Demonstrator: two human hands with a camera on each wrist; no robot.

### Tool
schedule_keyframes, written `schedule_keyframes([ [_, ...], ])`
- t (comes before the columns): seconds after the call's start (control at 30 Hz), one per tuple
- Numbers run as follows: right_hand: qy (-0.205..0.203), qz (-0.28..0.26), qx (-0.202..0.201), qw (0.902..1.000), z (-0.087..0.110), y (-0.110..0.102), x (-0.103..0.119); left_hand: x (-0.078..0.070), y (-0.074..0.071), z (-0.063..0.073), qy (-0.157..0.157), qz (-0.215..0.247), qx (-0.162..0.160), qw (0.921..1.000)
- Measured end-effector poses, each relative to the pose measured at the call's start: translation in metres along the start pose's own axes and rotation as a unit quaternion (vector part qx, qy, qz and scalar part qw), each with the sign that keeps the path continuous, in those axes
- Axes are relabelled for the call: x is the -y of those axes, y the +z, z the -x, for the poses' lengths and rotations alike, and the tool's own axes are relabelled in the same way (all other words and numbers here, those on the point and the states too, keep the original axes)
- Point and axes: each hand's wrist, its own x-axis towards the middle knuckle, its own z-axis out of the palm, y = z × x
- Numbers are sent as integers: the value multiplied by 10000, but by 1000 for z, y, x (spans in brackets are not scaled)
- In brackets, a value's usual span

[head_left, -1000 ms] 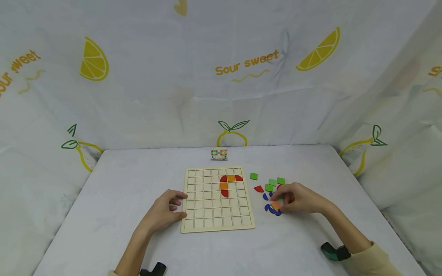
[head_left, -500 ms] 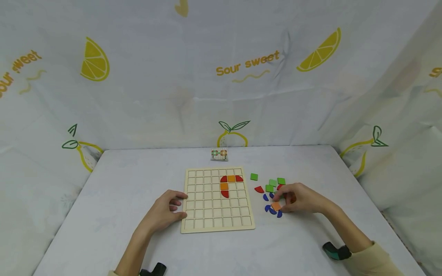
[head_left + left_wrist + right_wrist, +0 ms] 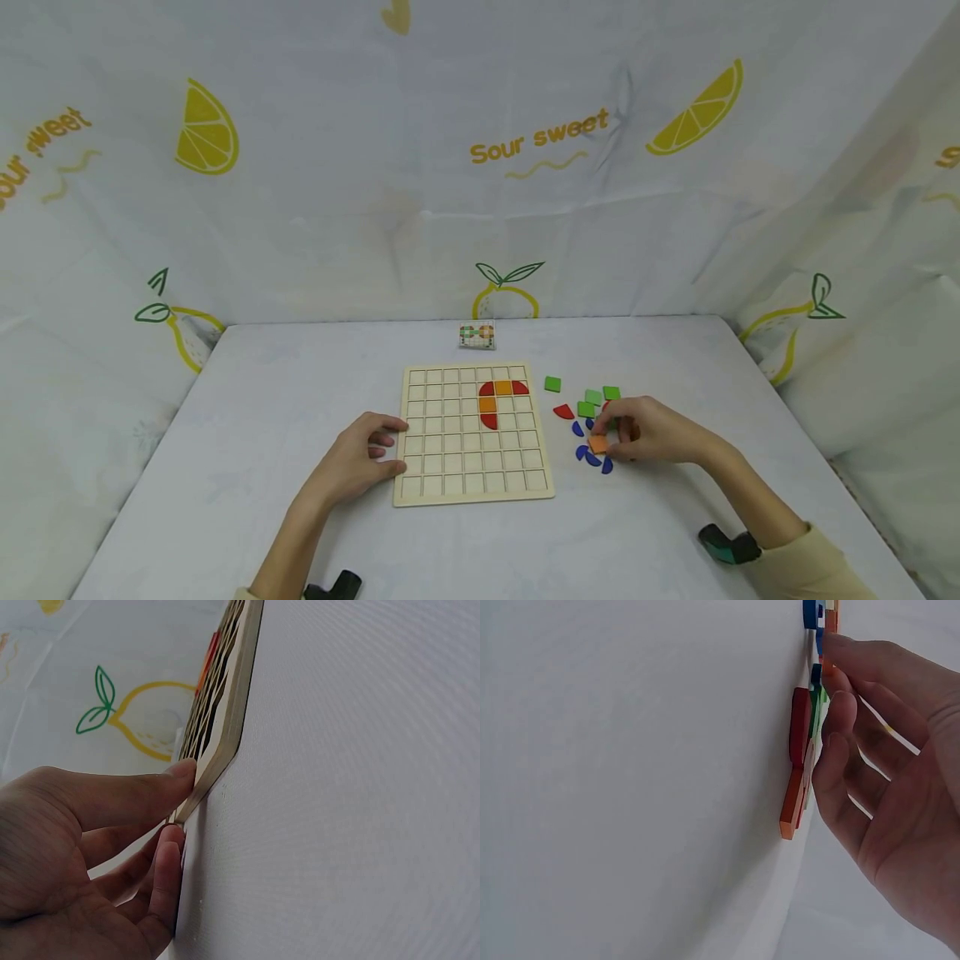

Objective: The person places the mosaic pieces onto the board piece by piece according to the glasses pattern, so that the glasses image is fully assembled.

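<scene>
My left hand [image 3: 352, 458] rests at the left edge of a pale wooden grid board [image 3: 474, 502]. Its thumb and index fingertip touch that edge, spread apart along it; the left wrist view shows the thumb on the board's side. To the board's right, my right hand [image 3: 654, 432] pinches an orange square tile [image 3: 597, 444] between thumb and index finger, low over some blue pieces [image 3: 592, 459]. Red rounded pieces [image 3: 489, 421] and orange squares [image 3: 503, 387] lie in cells at the board's upper right. The right hand partly hides the loose pieces beneath it.
Green square tiles [image 3: 586, 408] and a red rounded piece [image 3: 563, 412] lie loose between board and right hand. Beyond the board stands a small pattern card [image 3: 477, 335]. In the right wrist view, an orange piece [image 3: 792, 806] and a dark red piece [image 3: 799, 727] lie below the fingers.
My right thumb and index finger have closed in on the orange tile, which has shifted slightly. A blue piece near the thumb moved a little toward me earlier. The left hand and board stay put.
</scene>
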Motion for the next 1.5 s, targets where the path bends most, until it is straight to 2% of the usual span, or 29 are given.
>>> schedule_keyframes([
  [0.2, 41, -70, -189, 9998, -4, 0, 6, 0, 0, 0, -9, 6, 3, 10000],
  [0.47, -252, 35, -527, 9983, -20, 4, 24, 0, 1, -1, -64, -9, -8, 10000],
  [0.9, -648, -65, -421, 9970, -66, 23, 49, -1, 1, 0, 4, -37, -5, 10000],
  [1.2, -123, 277, -66, 9995, -93, 35, 65, 0, 0, -2, 18, -69, -8, 10000],
  [1.5, -206, 613, -2, 9979, -104, 43, 70, 1, 0, -1, 6, -62, 16, 10000],
])
